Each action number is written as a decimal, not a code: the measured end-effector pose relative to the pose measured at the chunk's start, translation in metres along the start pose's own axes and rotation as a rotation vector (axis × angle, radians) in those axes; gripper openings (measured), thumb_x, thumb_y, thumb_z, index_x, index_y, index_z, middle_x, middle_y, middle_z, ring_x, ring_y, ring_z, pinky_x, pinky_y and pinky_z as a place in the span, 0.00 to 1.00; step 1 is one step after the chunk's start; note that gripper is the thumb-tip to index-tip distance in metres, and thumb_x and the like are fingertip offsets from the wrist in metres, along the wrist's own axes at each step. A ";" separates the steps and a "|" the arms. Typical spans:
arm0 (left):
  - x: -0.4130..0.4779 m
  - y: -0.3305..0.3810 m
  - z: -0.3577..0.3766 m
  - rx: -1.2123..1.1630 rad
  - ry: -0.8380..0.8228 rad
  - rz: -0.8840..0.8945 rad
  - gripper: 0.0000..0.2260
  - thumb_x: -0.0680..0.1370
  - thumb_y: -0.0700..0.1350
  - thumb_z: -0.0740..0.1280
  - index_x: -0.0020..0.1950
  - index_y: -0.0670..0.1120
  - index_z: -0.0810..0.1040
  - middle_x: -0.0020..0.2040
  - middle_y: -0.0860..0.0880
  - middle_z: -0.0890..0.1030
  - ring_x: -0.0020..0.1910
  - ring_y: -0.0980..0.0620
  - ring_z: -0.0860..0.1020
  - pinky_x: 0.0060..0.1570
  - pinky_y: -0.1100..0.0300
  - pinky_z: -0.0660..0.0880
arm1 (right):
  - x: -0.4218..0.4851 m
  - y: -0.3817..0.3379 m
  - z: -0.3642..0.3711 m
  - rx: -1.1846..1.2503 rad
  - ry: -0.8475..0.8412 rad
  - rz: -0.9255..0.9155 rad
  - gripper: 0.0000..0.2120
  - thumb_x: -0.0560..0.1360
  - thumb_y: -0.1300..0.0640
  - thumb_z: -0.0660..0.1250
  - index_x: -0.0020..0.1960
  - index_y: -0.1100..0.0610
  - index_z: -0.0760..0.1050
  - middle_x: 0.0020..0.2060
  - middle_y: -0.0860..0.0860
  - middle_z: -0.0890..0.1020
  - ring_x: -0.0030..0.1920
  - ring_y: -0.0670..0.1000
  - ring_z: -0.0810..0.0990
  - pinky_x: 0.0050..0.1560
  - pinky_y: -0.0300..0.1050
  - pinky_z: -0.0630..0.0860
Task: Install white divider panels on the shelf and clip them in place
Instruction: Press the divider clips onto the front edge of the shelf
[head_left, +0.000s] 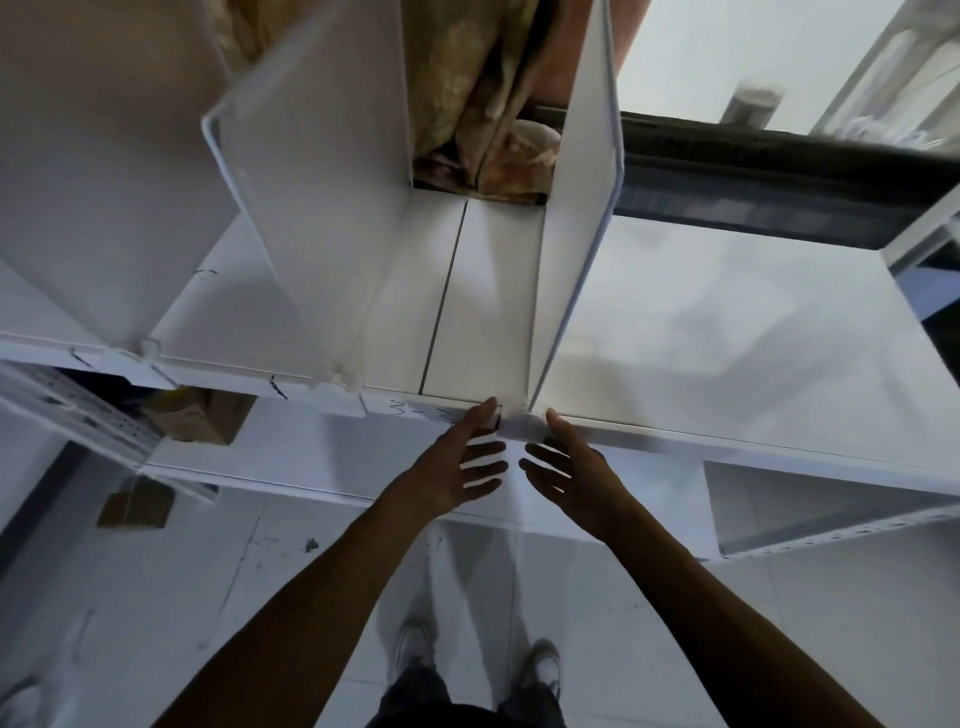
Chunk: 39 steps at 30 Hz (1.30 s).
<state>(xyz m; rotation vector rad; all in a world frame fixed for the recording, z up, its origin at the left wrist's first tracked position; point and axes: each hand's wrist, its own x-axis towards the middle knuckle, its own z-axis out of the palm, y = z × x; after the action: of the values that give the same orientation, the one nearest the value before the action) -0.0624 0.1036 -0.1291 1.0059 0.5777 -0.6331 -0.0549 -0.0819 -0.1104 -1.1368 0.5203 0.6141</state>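
- The tops of both divider panels run out of view, and the clip (521, 423) at the shelf's front edge shows only as a small white piece between your thumbs.
- Your left hand (457, 475) and right hand (574, 475) hold nothing; fingers (488, 465) spread wide.
- The right divider panel (576, 244) stands upright on the shelf (727, 332), its foot just above your thumb tips.
- The left divider panel (322, 208) stands well apart.

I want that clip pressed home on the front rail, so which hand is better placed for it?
Probably the right hand: its thumb already rests on the clip under the divider, while the left hand touches the rail just beside it. Both hands are open.
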 end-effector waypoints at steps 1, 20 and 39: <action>-0.001 -0.001 -0.005 -0.026 0.008 -0.011 0.29 0.69 0.64 0.72 0.63 0.46 0.78 0.60 0.43 0.81 0.59 0.42 0.79 0.61 0.47 0.76 | -0.001 0.001 0.000 -0.010 0.015 0.006 0.26 0.74 0.43 0.68 0.65 0.59 0.72 0.60 0.59 0.79 0.59 0.60 0.80 0.64 0.54 0.76; -0.078 -0.004 -0.137 -0.211 0.171 0.135 0.29 0.74 0.65 0.66 0.66 0.47 0.77 0.63 0.44 0.80 0.61 0.42 0.78 0.65 0.43 0.72 | -0.021 0.056 0.086 -0.064 -0.072 0.054 0.31 0.71 0.39 0.70 0.66 0.58 0.72 0.61 0.58 0.79 0.59 0.59 0.80 0.63 0.54 0.76; -0.097 0.071 -0.227 -0.136 0.164 0.158 0.27 0.73 0.63 0.69 0.64 0.45 0.76 0.60 0.42 0.81 0.58 0.42 0.80 0.63 0.43 0.74 | -0.007 0.074 0.211 -0.167 -0.017 0.016 0.35 0.66 0.35 0.73 0.63 0.59 0.75 0.58 0.57 0.81 0.55 0.58 0.83 0.54 0.52 0.81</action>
<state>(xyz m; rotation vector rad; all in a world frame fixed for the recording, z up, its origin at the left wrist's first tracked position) -0.1116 0.3556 -0.1152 0.9697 0.6685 -0.3685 -0.0957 0.1364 -0.0837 -1.2852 0.4700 0.6901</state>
